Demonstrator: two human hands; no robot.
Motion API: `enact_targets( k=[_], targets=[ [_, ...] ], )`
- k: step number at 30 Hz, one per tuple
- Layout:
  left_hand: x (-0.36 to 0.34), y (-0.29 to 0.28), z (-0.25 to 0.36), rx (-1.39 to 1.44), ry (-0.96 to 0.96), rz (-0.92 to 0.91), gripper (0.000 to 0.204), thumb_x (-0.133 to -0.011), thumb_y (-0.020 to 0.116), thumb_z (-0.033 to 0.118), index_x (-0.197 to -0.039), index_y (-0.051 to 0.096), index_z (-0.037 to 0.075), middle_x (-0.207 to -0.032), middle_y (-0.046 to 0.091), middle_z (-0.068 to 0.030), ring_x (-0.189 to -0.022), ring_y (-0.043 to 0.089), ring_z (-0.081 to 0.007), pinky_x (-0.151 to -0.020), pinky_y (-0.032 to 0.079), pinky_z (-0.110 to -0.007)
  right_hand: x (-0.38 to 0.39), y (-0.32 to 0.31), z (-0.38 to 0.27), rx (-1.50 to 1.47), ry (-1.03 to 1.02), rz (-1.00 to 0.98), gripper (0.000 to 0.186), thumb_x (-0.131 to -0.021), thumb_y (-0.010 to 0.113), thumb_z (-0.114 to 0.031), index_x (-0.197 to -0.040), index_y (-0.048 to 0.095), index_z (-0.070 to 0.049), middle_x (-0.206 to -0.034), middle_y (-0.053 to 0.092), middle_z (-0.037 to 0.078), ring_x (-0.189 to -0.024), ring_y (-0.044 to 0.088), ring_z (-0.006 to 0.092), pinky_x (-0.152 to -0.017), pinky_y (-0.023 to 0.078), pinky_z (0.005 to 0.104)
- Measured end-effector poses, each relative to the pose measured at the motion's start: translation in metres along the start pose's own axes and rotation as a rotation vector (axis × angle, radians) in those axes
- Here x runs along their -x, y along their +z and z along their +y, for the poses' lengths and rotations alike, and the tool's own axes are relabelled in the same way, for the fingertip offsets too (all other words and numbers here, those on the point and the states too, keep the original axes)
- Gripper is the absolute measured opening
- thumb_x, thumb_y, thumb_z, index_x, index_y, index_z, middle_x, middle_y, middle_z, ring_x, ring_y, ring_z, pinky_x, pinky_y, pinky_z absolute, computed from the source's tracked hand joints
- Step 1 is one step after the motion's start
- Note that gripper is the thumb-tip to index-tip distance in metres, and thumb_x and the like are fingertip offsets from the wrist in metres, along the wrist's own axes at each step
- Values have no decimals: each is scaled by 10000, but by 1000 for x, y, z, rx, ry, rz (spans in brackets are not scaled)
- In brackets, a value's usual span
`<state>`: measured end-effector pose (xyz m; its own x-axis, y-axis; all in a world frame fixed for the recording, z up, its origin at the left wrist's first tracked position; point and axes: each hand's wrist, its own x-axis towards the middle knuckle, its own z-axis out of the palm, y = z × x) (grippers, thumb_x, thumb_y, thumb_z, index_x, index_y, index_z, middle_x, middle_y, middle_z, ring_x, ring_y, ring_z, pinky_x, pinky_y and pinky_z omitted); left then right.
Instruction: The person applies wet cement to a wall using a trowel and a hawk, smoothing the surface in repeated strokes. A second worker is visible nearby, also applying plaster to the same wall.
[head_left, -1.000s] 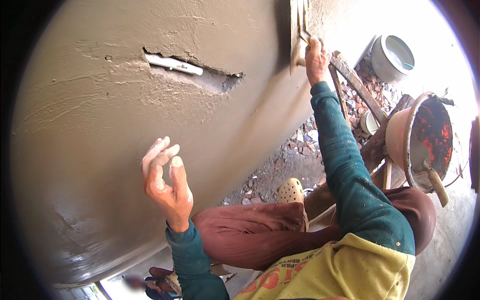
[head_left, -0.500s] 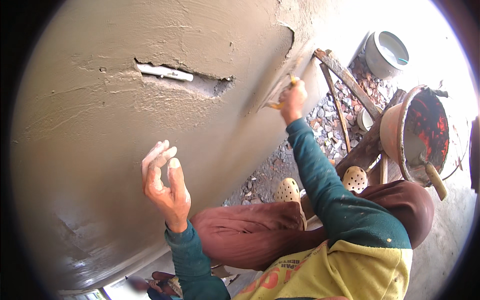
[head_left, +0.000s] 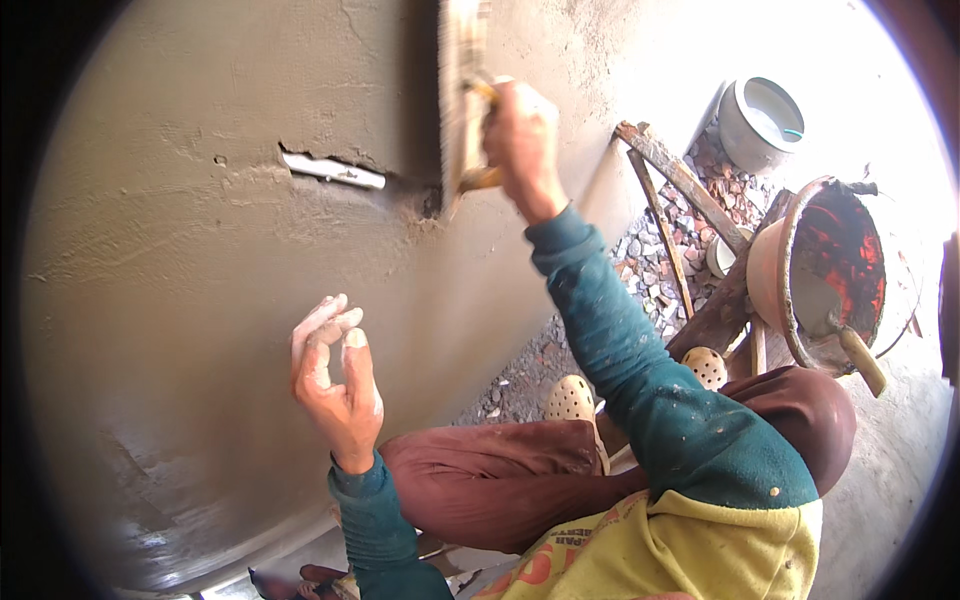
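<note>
My right hand (head_left: 525,145) is wrapped round the yellow handle of a long plastering float (head_left: 455,120), blurred by motion, whose blade stands edge-on at the plastered wall (head_left: 200,290). Its lower end is by the right end of a ragged slot, where a white pipe (head_left: 345,173) shows inside. Lower down, my left hand (head_left: 340,390) is raised in front of the wall with fingers curled but apart. Nothing is in it, and its fingertips are smeared with pale plaster.
To the right, a bucket (head_left: 770,270) with mortar holds a tool with a wooden handle (head_left: 860,362). Wooden props (head_left: 690,180) lean beside it, over rubble (head_left: 640,255). Farther back stands a grey tub (head_left: 745,135). My legs (head_left: 490,480) are bent between wall and bucket.
My right hand has swept the float up and to the left, turning it nearly upright beside the slot. The left hand has hardly moved.
</note>
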<state>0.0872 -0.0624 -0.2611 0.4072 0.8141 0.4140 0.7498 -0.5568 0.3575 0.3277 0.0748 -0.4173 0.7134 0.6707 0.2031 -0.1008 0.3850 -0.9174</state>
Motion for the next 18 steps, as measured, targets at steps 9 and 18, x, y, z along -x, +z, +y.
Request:
enact_targets(
  k=[9, 18],
  targets=[
    [-18, 14, -5, -341, 190, 82, 306, -929, 579, 45, -1213, 681, -11, -1367, 593, -206, -1331, 517, -386, -1095, 432, -513, 6, -51, 37, -205, -74, 3, 232, -1006, 543, -277, -903, 638, -92, -645, 509, -34, -509, 442, 93, -470, 349, 277],
    [-32, 15, -5, -488, 329, 137, 395, -934, 571, 74, -1312, 646, -15, -1476, 510, -254, -1408, 435, -475, -1157, 361, -553, -61, -175, 179, 133, 242, 54, 286, -1041, 480, -324, -889, 592, -109, -653, 517, 12, -587, 523, 155, -588, 418, 315]
  ],
)
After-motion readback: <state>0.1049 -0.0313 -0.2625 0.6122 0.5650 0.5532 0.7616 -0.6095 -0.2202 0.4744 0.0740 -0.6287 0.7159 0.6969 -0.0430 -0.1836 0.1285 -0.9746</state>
